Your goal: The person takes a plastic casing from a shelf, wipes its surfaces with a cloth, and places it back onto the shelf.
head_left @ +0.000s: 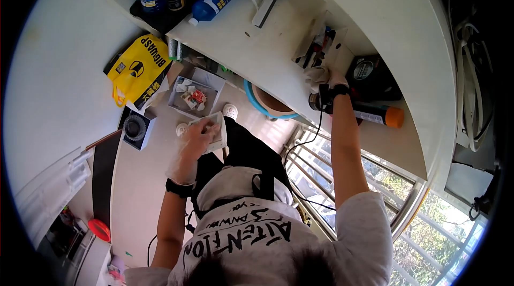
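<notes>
My left hand (197,137), in a clear thin glove with a black band at the wrist, is at a small white box (218,132) above my lap. Its fingers bend over the box's top, and what they grip, if anything, I cannot make out. Out on the white shelf, my right hand (333,84) is closed on a greyish cloth (317,75). Just beyond it stands a clear organizer (310,50) with pens and small tools. A dark can (314,102) and an orange-capped spray can (377,115) lie beside my right wrist.
Blue bottles (217,1) and a white squeegee (262,8) lie on the far shelf. A yellow bag (140,69), an open box of scraps (213,78) and a blue-rimmed bin (250,96) are below. A black box (369,74) sits right; window bars (321,171) are nearer.
</notes>
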A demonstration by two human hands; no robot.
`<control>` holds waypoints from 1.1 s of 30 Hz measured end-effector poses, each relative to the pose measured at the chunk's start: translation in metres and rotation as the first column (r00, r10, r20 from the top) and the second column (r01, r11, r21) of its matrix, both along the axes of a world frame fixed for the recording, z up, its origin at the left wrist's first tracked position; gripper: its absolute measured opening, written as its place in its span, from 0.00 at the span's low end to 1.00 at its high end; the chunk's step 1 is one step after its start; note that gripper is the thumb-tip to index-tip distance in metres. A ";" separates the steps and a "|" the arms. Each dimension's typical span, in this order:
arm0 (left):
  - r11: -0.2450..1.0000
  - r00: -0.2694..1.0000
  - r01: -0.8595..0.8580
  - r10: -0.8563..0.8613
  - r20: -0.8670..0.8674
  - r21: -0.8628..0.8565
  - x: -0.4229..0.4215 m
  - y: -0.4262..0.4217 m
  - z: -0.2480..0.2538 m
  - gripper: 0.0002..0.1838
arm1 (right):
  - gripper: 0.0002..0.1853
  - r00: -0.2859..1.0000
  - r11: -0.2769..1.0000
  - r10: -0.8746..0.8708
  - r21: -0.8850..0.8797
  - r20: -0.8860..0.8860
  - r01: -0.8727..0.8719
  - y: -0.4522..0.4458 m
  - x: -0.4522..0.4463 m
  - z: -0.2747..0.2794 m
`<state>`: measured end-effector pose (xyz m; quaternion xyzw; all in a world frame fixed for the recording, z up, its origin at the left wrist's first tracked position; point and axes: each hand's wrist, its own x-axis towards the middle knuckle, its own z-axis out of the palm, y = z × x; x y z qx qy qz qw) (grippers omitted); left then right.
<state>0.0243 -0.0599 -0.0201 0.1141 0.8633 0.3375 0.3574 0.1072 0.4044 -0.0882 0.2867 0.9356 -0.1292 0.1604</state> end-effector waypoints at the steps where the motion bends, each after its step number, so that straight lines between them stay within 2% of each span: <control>1: 1.000 1.000 -0.009 0.010 0.028 -0.024 0.000 0.001 0.000 0.17 | 0.16 1.000 1.000 -0.002 0.002 0.004 0.002 -0.003 0.001 0.018; 3: 1.000 0.999 -0.013 0.013 0.029 -0.018 0.003 -0.001 -0.009 0.18 | 0.18 0.924 0.927 0.376 -0.012 0.077 -0.376 -0.014 -0.004 0.059; 4: 1.000 0.999 -0.018 0.018 0.030 -0.022 0.004 -0.001 -0.014 0.18 | 0.18 0.920 0.923 0.383 -0.009 0.079 -0.384 -0.002 -0.012 0.041; 5: 0.999 0.999 -0.024 0.025 0.033 -0.021 0.004 0.000 -0.015 0.18 | 0.16 0.931 0.945 0.283 0.232 -0.229 -0.230 0.015 -0.023 0.010; 6: 1.000 0.999 -0.023 0.023 0.028 -0.014 0.004 0.000 -0.017 0.18 | 0.14 0.819 0.919 0.223 0.394 -0.529 0.004 0.027 -0.033 -0.012; 8: 1.000 0.999 -0.023 0.023 0.027 -0.014 0.003 0.002 -0.018 0.18 | 0.15 0.954 0.816 0.278 0.551 -0.109 -0.174 0.019 -0.074 0.021; 9: 0.999 0.996 -0.034 0.036 0.080 -0.025 0.002 0.003 -0.017 0.18 | 0.15 0.953 0.816 0.283 0.549 -0.107 -0.181 0.037 -0.089 -0.008; 11: 0.998 0.989 -0.056 0.061 0.134 -0.039 0.001 0.005 -0.014 0.18 | 0.17 0.912 0.837 0.251 0.546 -0.326 -0.036 0.077 -0.110 -0.086; 12: 0.994 0.987 -0.098 0.103 0.126 -0.045 0.002 0.006 -0.012 0.17 | 0.17 0.909 0.838 0.258 0.544 -0.326 -0.043 0.073 -0.114 -0.090; 14: 0.990 0.984 -0.131 0.137 0.113 -0.053 0.003 0.004 -0.010 0.17 | 0.15 0.930 0.762 0.348 0.612 -0.114 -0.210 0.067 -0.117 -0.097; 15: 0.984 0.977 -0.165 0.173 0.122 -0.070 0.005 0.003 -0.010 0.17 | 0.15 0.932 0.763 0.344 0.613 -0.118 -0.204 0.068 -0.122 -0.098; 17: 0.975 0.958 -0.199 0.216 0.191 -0.101 0.002 0.005 -0.007 0.16 | 0.09 1.000 0.916 0.019 0.401 -0.005 -0.015 0.071 -0.133 -0.094; 18: 0.975 0.957 -0.194 0.212 0.199 -0.104 0.005 0.005 -0.010 0.16 | 0.09 0.987 0.950 -0.135 0.294 0.089 0.104 0.067 -0.129 -0.092; 19: 0.977 0.963 -0.186 0.203 0.179 -0.107 0.008 0.005 -0.014 0.16 | 0.09 0.985 0.950 -0.141 0.293 0.097 0.107 0.062 -0.123 -0.089; 21: 0.980 0.970 -0.172 0.187 0.153 -0.104 0.003 0.008 -0.015 0.16 | 0.12 0.950 0.913 -0.309 0.264 -0.044 0.309 0.022 -0.117 -0.038; 25: 0.984 0.978 -0.173 0.177 0.113 -0.047 -0.003 0.010 -0.009 0.15 | 0.14 0.979 0.910 -0.202 0.367 -0.014 0.193 0.026 -0.087 -0.028; 27: 0.983 0.979 -0.184 0.184 0.086 -0.011 -0.006 0.014 -0.007 0.15 | 0.15 0.932 0.914 -0.357 0.225 0.055 0.337 0.071 -0.064 -0.050; 28: 0.984 0.980 -0.179 0.179 0.088 -0.006 -0.009 0.015 -0.011 0.15 | 0.15 0.931 0.911 -0.362 0.229 0.053 0.342 0.097 -0.048 -0.065; 29: 0.983 0.982 -0.181 0.180 0.064 0.009 -0.009 0.013 -0.016 0.15 | 0.15 0.978 0.923 -0.059 0.385 0.200 -0.023 0.104 -0.035 -0.062; 30: 0.983 0.982 -0.185 0.183 0.043 0.024 -0.007 0.010 -0.023 0.15 | 0.15 0.895 0.795 0.220 0.460 0.388 -0.395 0.109 -0.024 -0.063; 31: 0.983 0.983 -0.183 0.183 0.009 0.028 -0.006 0.010 -0.030 0.16 | 0.13 0.781 0.808 0.122 0.396 0.612 -0.436 0.117 -0.022 -0.062; 32: 0.981 0.981 -0.193 0.192 0.017 0.033 -0.007 0.015 -0.029 0.16 | 0.13 0.776 0.801 0.126 0.398 0.618 -0.447 0.108 -0.022 -0.052; 33: 0.984 0.983 -0.178 0.178 0.045 0.003 -0.009 0.019 -0.025 0.15 | 0.15 0.967 0.921 -0.108 0.390 0.232 0.010 0.097 -0.021 -0.045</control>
